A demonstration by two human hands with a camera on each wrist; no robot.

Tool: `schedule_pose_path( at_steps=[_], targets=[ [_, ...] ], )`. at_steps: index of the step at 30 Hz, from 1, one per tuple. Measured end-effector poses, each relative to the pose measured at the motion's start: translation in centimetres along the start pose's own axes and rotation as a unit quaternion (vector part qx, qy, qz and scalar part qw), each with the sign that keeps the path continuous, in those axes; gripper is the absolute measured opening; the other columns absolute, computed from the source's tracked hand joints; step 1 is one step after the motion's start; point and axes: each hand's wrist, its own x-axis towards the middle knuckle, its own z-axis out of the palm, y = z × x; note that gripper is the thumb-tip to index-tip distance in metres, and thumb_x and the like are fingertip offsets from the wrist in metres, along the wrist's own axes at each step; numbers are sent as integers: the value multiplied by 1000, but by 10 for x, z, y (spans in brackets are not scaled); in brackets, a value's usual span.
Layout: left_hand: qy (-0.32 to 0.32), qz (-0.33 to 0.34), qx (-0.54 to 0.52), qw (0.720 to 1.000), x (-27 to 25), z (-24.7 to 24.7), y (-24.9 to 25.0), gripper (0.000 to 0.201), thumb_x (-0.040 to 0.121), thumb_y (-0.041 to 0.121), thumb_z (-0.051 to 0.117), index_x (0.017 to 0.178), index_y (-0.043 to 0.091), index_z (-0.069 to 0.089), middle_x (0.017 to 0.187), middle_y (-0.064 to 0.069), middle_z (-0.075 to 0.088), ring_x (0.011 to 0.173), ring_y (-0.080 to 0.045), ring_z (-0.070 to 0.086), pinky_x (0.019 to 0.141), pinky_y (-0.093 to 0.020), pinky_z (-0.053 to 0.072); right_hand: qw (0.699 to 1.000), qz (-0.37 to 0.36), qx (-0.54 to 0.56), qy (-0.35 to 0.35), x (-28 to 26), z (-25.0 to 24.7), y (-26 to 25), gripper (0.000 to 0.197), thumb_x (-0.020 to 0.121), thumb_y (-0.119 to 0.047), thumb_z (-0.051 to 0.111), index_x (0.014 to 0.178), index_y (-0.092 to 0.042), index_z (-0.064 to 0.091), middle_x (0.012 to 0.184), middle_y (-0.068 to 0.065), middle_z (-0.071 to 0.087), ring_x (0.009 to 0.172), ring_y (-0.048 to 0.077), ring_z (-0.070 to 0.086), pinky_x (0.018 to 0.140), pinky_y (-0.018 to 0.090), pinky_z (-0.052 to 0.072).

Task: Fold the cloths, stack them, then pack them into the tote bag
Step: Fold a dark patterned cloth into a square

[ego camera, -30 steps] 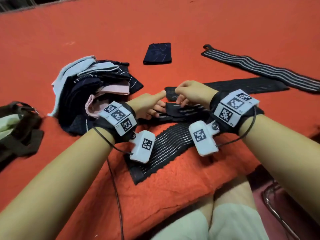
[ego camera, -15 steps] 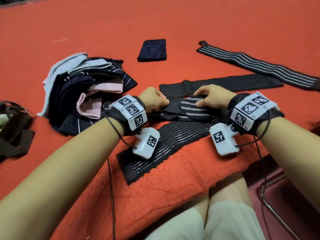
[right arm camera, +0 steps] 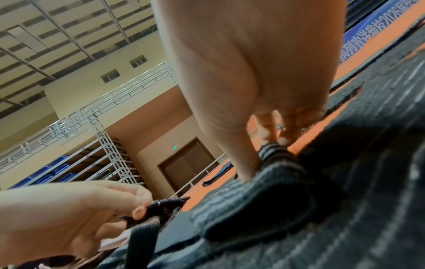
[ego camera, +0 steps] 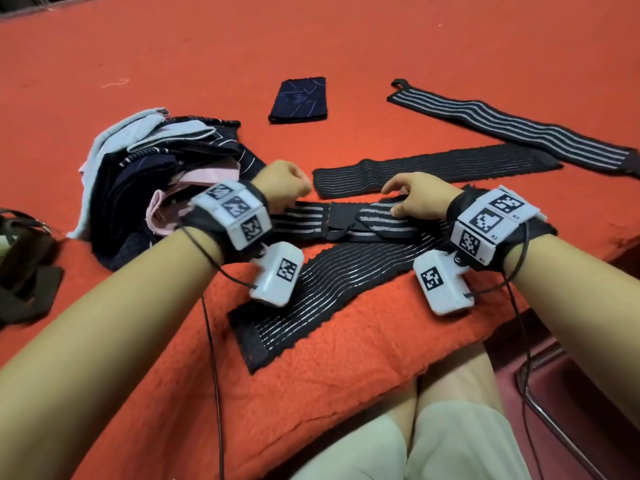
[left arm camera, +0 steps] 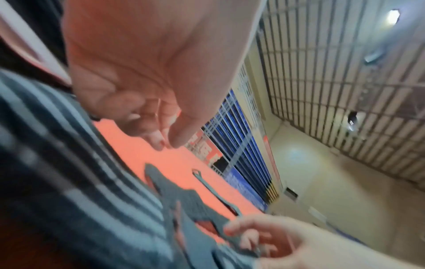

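A person's left hand pinches one end of a black striped wrap, while the right hand presses curled fingers onto its folded other end. The wrap lies on an orange blanket, just right of a heap of unfolded cloths; a folded navy cloth lies beyond it.

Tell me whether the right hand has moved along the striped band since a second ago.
Yes. The right hand slid rightward along the striped band, away from the left hand and the cloth pile.
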Motion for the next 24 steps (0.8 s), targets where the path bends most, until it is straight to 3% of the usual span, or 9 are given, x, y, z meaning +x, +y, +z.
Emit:
schedule_pose_path(
  at_steps=[3,8,11,12,15,18,20,22,24],
  targets=[
    [47,-48,24,997,0,-28,-25,22,87,18,56,67,16,48,52,0,43,37,-9,38,36,-11,27,998,50,21,42,0,-1,2,52,83,-23,68,128,-8,48,130,13,53,121,28,48,92,29,38],
    [-38,-145,8,989,-10,-34,-62,28,88,32,60,73,10,50,61,-4,44,47,-15,40,43,-18,34,993,110,36,29,-5,-1,-7,38,83,-32,66,102,0,58,114,18,62,96,29,56,65,27,41],
    [-56,-146,-61,986,-16,-30,-67,21,87,22,64,77,9,52,65,-5,47,53,-13,43,36,-18,44,977,131,154,63,-5,-1,-14,39,78,-22,72,108,-1,59,100,13,63,96,29,61,75,33,49],
    [-55,-144,-85,984,-18,-30,-67,19,87,19,64,75,9,52,66,-5,48,54,-13,44,37,-17,46,966,132,210,70,-5,-2,-18,36,77,-17,72,107,-4,58,94,11,63,91,28,63,71,34,50],
    [-68,-143,-139,978,-21,-31,-70,18,89,19,62,76,13,51,72,-2,53,60,-12,50,51,-23,51,936,113,326,63,-8,-8,-42,20,79,-6,66,88,-15,51,75,8,56,62,19,56,53,26,46],
    [-97,-138,-200,965,-26,-33,-76,17,94,29,53,85,15,53,64,3,58,53,-8,54,67,-27,46,936,87,336,61,-4,-9,-75,19,79,-5,64,73,-13,48,68,7,52,54,19,52,43,19,44],
    [-102,-133,-252,953,-30,-36,-80,19,97,32,45,90,17,54,59,6,60,49,-4,54,68,-27,44,941,66,327,61,4,-2,-98,22,78,-5,65,69,-12,46,68,8,51,56,21,52,45,21,46],
    [-95,-125,-289,944,-34,-40,-85,20,98,30,42,93,18,56,79,2,64,68,-10,58,68,-26,46,949,50,305,56,11,9,-121,24,75,-8,69,67,-10,46,72,10,54,65,24,56,58,33,51],
    [-84,-124,-322,935,-37,-42,-91,18,99,23,40,91,17,55,79,0,67,73,-14,58,69,-26,47,958,42,277,57,14,23,-143,26,73,-11,70,64,-11,45,67,7,52,62,22,52,60,32,46]
  ],
)
